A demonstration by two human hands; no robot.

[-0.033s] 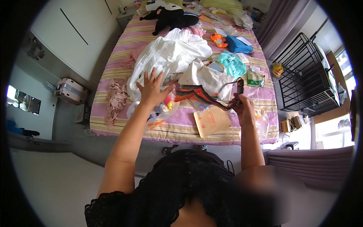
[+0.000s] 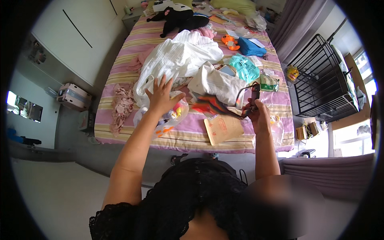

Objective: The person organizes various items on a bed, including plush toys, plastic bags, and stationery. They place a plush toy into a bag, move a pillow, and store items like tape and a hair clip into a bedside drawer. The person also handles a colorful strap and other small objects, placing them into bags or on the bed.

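My right hand (image 2: 259,115) is closed round the dark strap-like end of a striped cloth item (image 2: 212,105) in red, orange and black. Its striped part hangs out to the left, smeared by motion, and I cannot tell its exact kind. A thin dark loop (image 2: 256,84) rises above that hand. With fingers spread, my left hand (image 2: 162,98) is held over a clear plastic bag (image 2: 170,124) of small colourful toys; whether it touches the bag is unclear. White cloth (image 2: 180,56) lies just beyond the left hand. A brown paper envelope (image 2: 225,130) rests below the striped item.
On the striped bed (image 2: 120,76) lie a teal plastic bag (image 2: 244,68), a blue pouch (image 2: 252,47), an orange plush toy (image 2: 231,42), a green packet (image 2: 269,83) and pink crumpled cloth (image 2: 122,104). A black metal cage (image 2: 324,80) stands right of the bed.
The striped part of the cloth item has swung to the right and blurred. My right hand keeps its hold, and the left hand stays nearly in place.
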